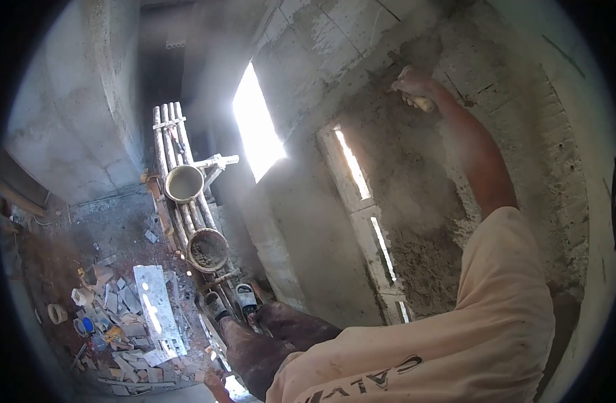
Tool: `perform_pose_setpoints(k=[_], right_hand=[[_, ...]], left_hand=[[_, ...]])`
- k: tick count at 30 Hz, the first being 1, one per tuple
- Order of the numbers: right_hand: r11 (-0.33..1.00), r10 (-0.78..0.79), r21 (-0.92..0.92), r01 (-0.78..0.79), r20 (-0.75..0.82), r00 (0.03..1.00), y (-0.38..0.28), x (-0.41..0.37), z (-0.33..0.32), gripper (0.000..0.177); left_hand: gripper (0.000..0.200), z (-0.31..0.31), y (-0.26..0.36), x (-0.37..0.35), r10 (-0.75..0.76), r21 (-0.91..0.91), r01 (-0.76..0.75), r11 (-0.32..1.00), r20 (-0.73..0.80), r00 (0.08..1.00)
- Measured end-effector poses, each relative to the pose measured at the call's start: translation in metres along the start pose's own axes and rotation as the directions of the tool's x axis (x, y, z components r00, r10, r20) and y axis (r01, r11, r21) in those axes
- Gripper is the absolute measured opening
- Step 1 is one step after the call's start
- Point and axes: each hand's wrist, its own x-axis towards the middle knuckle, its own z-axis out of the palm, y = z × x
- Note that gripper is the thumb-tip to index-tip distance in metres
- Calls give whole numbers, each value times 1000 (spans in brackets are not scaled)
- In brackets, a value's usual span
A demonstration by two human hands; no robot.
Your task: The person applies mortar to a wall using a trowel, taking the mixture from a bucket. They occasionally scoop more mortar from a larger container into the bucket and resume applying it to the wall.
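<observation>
My right hand (415, 88) is raised against the block wall at the upper right, its fingers wrapped round a pale handle (425, 104). The rest of that tool cannot be made out. Wet grey mortar (415, 161) covers the wall below and around this hand. At the bottom edge, my left hand (216, 385) hangs low beside my leg, partly cut off and too small to read its fingers. Two round buckets stand on the pole scaffold: one (184, 184) farther off, the other (208, 250), with mortar in it, close to my feet.
I stand in sandals on a narrow scaffold of poles (167, 144). Far below on the floor lie broken blocks and rubble (123, 309) and a pale board (159, 309). A bright window opening (254, 124) and narrow slits (353, 163) pierce the wall.
</observation>
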Motion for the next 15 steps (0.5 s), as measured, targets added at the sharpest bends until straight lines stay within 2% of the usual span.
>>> perform_pose_setpoints(k=[1,4,6,8,10,11,13,15], right_hand=[[999,31,-12,-32,-41,999,1,9,4,39],[996,-57,-78,51,-82,995,-2,8,-45,35],[991,-14,-131,-23,-276,961,-9,-10,-88,34],[899,-215,-433,69,-299,930,43,50,-155,43],[735,-321,-675,62,-266,909,65,60,-179,50],[644,-330,-764,26,-248,911,65,52,-179,53],[569,-412,-822,-17,-303,859,68,34,-167,51],[621,-527,-784,-8,-425,736,66,3,-141,45]], left_hand=[[21,3,12,-11,-39,-67,35,997,-45,998],[24,-16,7,-16,1,32,0,999,-25,1000],[22,-17,1,-9,-5,74,7,997,-24,1000],[21,-9,-6,-7,-31,88,32,996,-20,999],[19,-2,-11,-5,-53,99,55,994,-18,998],[18,1,-12,-4,-61,107,62,992,-11,998],[17,10,-12,0,-76,125,76,989,-3,997],[15,24,-8,0,-90,123,90,988,-5,996]])
